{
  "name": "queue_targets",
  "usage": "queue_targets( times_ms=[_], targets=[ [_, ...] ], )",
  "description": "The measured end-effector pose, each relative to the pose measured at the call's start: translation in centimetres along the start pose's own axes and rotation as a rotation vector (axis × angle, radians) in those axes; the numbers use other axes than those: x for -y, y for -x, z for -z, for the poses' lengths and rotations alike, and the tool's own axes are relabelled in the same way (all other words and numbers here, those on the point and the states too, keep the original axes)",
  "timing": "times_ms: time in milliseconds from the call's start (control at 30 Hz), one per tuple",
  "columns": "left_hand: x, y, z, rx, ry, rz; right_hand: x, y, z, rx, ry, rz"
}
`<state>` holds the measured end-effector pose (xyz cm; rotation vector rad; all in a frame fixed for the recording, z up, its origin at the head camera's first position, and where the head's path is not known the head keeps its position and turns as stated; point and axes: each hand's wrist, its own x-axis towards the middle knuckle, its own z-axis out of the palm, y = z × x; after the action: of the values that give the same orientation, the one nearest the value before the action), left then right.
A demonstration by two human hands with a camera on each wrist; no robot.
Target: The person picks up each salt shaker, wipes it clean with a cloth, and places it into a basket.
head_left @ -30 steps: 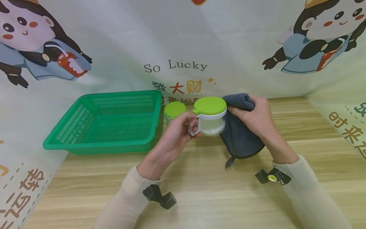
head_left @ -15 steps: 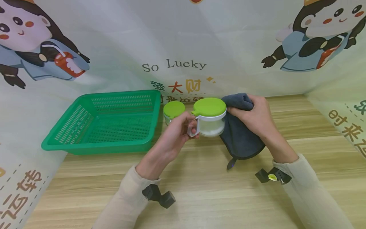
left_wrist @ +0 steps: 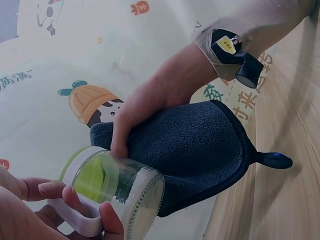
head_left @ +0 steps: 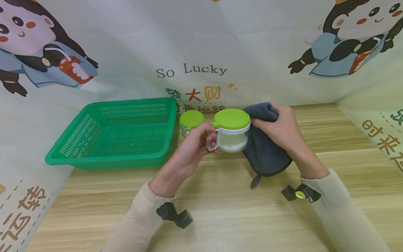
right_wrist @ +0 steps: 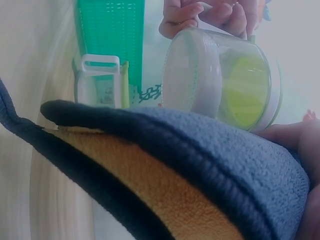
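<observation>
My left hand grips the white handle of a clear glass seasoning jar with a lime-green lid and white collar. The jar is held up over the table, upright in the head view. Some white stuff shows low in the glass. My right hand pinches a folded dark grey cloth against the jar's right side. The cloth hangs down to a small loop, and its orange-tan underside shows in the right wrist view. Behind my left hand stands a second green-lidded jar, partly hidden.
A green plastic basket with slotted walls sits at the back left, beside the second jar. The wood-grain table reaches back to a printed cloth backdrop. Both wrists carry small black cameras.
The held jar has sunk slightly in the head view, and its lid shows a touch more. The cloth's lower end has shifted a little downward. Both hands keep their holds.
</observation>
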<state>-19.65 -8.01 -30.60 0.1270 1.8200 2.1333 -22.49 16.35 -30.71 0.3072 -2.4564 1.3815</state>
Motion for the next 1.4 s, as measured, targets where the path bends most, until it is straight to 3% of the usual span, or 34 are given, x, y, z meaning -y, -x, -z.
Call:
queue_targets(
  times_ms=[1400],
  targets=[
    [0.35,-0.51,0.59,-0.021,0.069,0.028,-0.5,-0.13,-0.65,0.071,0.031,-0.008]
  ],
)
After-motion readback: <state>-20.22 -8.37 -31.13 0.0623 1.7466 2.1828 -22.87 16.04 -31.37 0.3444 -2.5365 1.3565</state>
